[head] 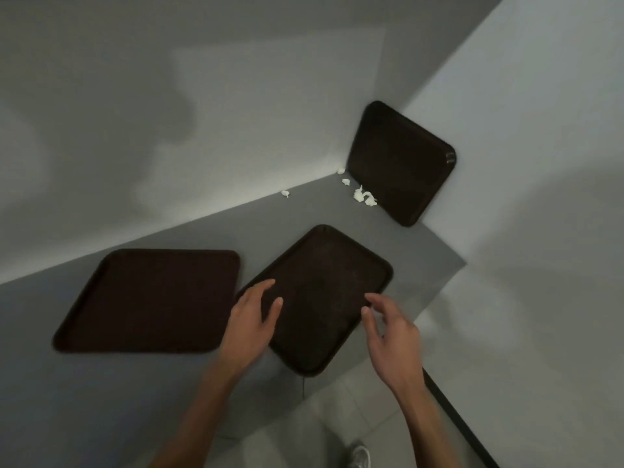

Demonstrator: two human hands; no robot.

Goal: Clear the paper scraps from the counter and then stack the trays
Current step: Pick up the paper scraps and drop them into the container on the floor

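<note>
Head view of a grey surface (293,217) set in a corner between two pale walls. Three dark brown trays are present. The middle tray (324,292) lies flat and turned at an angle, its near corner projecting past the surface's front edge over the tiled floor (337,413). The left hand (251,327) lies over this tray's left rim, fingers (266,287) spread apart and extended over the tray floor; contact with the tray cannot be told. The right hand (393,342) is at the tray's right rim, fingers (373,298) loosely curled and apart, clamped on nothing; whether they touch the rim cannot be told. The left tray (152,302) lies flat just beside the middle tray, the two nearly touching at their adjacent edges. The far tray (401,163) stands tilted on its long edge, leaning against the right wall (540,130) in the corner. All three trays are empty. The paper scraps (363,196), small white crumpled pieces, lie on the surface at the foot of the leaning tray, with one stray piece (285,193) further left along the back wall (202,113). The scraps lie well apart from both hands, beyond the middle tray. A shoe (359,456) shows on the floor at the bottom edge.
</note>
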